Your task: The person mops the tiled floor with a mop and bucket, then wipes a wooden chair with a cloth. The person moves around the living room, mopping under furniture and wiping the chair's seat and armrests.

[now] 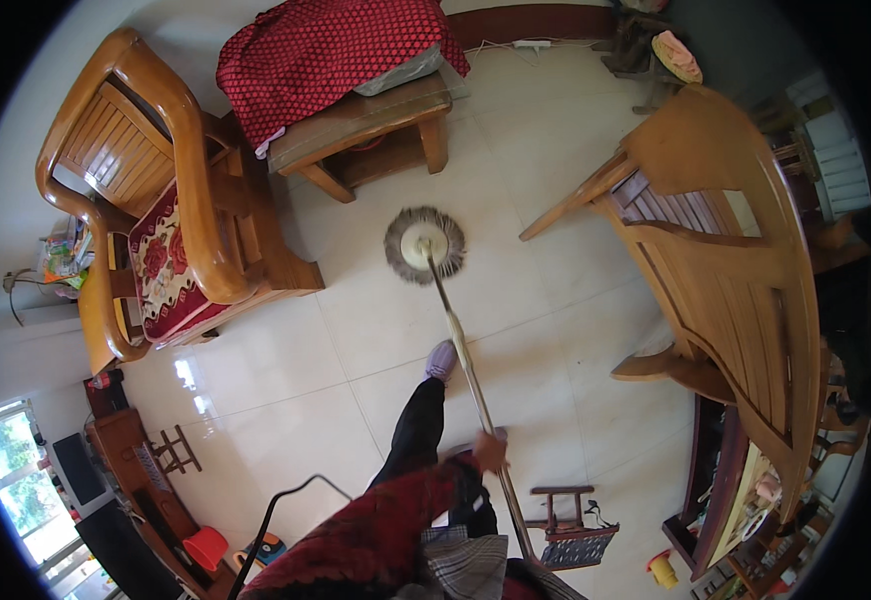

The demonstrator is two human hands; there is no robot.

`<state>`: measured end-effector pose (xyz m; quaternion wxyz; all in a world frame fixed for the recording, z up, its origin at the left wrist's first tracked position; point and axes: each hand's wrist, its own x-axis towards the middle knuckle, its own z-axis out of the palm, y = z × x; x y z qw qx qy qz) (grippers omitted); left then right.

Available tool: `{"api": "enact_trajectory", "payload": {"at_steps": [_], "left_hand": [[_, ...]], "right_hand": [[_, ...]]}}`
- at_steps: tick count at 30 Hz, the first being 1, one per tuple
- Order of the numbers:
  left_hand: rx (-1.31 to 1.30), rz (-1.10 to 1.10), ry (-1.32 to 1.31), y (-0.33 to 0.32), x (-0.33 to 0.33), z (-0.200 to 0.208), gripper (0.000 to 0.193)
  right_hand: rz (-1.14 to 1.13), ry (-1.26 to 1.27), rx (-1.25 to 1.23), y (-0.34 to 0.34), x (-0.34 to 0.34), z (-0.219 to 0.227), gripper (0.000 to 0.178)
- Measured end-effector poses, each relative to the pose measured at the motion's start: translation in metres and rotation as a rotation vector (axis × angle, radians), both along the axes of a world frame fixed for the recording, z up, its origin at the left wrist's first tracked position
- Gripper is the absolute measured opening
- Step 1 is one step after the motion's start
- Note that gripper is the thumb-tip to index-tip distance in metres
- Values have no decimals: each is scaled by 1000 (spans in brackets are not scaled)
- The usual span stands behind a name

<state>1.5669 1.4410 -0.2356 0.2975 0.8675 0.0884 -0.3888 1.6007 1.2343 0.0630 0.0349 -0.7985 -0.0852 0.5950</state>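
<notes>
A round mop (424, 246) with a white disc and a grey fringe lies flat on the tiled floor, in front of a low wooden table. Its long metal pole (476, 385) slants back toward my body. My left hand (491, 452), at the end of a dark red patterned sleeve, is closed around this pole partway along it. My right hand does not show; the pole's near end runs out of sight by a grey plaid cloth (466, 565). One of my feet, in a light purple shoe (442, 360), is forward beside the pole.
A wooden armchair (196, 190) with a red floral cushion stands left. The low table (366, 130) bears a red patterned cloth (331, 60). A large wooden bench (726, 260) is at right. Near me are a small stool (576, 545), a yellow container (663, 570) and a red bucket (206, 547).
</notes>
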Motion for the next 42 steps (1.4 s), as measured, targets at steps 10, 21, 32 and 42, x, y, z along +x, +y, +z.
{"api": "enact_trajectory", "payload": {"at_steps": [10,21,32,42], "left_hand": [[123,144,-251,76,31,-96,46],[259,-59,-24,119,39,-117,55],[136,-40,-116,94,107,-9,49],[200,100,-150,128,74,-24,53]], "right_hand": [[148,-134,364,58,36,-15,61],[130,-152,295,68,27,-54,60],[-25,-297,298,43,9,-19,62],[166,-229,493,104,41,4,65]]}}
